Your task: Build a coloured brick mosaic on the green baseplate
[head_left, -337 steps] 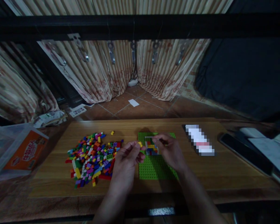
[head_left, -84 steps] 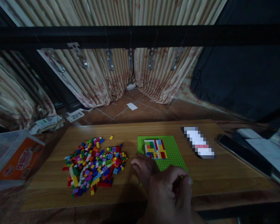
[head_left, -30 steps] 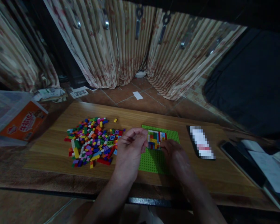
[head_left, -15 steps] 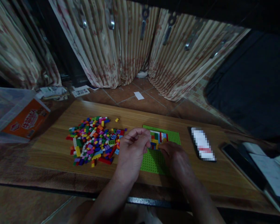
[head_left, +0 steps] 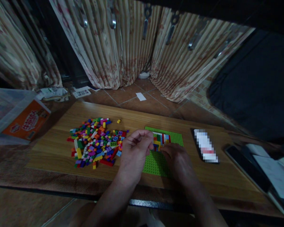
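A green studded baseplate (head_left: 156,164) lies on the wooden board, carrying a patch of coloured toy bricks (head_left: 159,142) near its middle. My left hand (head_left: 135,153) hovers over the plate's left edge, thumb and fingers pinched together; whatever they may hold is hidden. At the lower right of the brick patch is my right hand (head_left: 178,159), its fingers closed and bent down at the bricks. Its fingertips are partly covered, and I cannot make out what is between them. To the left of my hands spreads a pile of loose toy bricks (head_left: 91,151) in many colours.
A single yellow brick (head_left: 118,121) lies apart behind the pile. A phone with a blurred screen (head_left: 206,146) rests right of the plate, and a dark flat device (head_left: 247,168) beyond it. A clear plastic tub (head_left: 11,116) stands at the left. Striped curtains (head_left: 132,47) hang behind.
Both hands keep nearly the same place and pose. My right fingers have shifted very slightly left at the bricks.
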`<move>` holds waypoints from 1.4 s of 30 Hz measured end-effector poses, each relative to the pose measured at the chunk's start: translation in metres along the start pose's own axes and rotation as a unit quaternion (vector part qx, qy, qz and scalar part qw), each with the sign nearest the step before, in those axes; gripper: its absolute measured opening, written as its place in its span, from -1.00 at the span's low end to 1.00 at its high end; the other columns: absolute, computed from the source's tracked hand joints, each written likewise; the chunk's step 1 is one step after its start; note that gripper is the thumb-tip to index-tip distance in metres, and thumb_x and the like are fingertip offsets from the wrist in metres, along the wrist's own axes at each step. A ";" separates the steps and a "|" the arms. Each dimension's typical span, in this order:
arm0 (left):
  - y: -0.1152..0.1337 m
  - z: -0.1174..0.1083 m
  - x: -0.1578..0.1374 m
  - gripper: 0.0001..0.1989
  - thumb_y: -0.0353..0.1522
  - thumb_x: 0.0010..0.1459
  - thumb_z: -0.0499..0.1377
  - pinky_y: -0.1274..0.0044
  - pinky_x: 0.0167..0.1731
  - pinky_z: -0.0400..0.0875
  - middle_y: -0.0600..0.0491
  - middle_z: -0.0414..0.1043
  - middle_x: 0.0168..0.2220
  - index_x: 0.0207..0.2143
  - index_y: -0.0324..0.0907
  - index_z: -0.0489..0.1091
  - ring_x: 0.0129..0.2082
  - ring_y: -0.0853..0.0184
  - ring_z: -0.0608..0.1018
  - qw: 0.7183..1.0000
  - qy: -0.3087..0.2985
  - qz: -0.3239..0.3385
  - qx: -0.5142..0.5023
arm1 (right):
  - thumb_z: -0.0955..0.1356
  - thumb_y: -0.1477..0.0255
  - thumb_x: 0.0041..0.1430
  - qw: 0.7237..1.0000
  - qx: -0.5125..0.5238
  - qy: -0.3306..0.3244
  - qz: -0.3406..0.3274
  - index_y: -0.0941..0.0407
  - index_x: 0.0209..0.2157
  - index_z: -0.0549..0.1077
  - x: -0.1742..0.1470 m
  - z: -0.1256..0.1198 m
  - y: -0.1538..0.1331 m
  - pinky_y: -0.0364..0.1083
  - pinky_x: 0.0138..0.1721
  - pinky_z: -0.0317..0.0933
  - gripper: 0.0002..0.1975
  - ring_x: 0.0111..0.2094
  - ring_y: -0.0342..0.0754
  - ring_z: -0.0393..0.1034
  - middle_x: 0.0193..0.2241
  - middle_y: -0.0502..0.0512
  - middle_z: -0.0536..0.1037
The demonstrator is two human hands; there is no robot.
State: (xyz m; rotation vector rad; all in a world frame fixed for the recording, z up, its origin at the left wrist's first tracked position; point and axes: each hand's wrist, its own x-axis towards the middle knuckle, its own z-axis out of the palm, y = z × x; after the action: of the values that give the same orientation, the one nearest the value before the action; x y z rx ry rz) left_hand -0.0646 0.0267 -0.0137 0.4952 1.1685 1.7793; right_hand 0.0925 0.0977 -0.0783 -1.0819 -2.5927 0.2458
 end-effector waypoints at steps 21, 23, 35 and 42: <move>0.004 0.000 -0.001 -0.89 -0.36 0.04 0.21 0.65 -0.64 0.06 0.20 0.25 -0.68 -0.48 -0.23 0.40 -0.66 0.54 0.21 1.000 0.009 0.004 0.006 | 0.32 0.33 0.14 0.970 0.136 0.076 0.188 0.11 -0.32 0.48 0.004 -0.001 0.008 -0.02 -0.21 0.24 -0.84 -0.26 0.00 0.41 -0.29 0.12 0.53; 0.004 -0.001 -0.001 -0.88 -0.34 0.04 0.22 0.65 -0.64 0.05 0.20 0.24 -0.68 -0.48 -0.23 0.40 -0.67 0.54 0.20 1.000 0.008 0.004 0.006 | 0.34 0.29 0.10 0.966 0.139 0.074 0.205 0.11 -0.37 0.47 0.005 0.000 0.007 -0.03 -0.25 0.23 -0.82 -0.29 0.00 0.40 -0.33 0.11 0.52; 0.004 -0.001 -0.001 -0.87 -0.33 0.02 0.23 0.64 -0.64 0.06 0.19 0.25 -0.68 -0.50 -0.22 0.41 -0.67 0.55 0.21 1.000 0.006 -0.006 0.006 | 0.35 0.27 0.03 0.969 0.121 0.053 0.207 0.11 -0.54 0.42 0.007 0.006 0.007 -0.04 -0.33 0.16 -0.79 -0.38 -0.02 0.32 -0.45 0.09 0.45; 0.003 0.000 -0.001 -0.85 -0.32 0.05 0.22 0.64 -0.65 0.04 0.20 0.24 -0.68 -0.48 -0.23 0.40 -0.67 0.55 0.19 1.000 0.003 -0.012 0.008 | 0.35 0.27 0.03 0.971 0.119 0.050 0.201 0.11 -0.56 0.41 0.008 0.008 0.007 -0.05 -0.33 0.15 -0.78 -0.39 -0.03 0.32 -0.47 0.08 0.44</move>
State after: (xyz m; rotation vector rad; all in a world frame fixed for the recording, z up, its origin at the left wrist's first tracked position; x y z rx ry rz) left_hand -0.0660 0.0252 -0.0108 0.4839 1.1881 1.7528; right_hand 0.0890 0.1080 -0.0858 -1.4745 -2.1671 0.5637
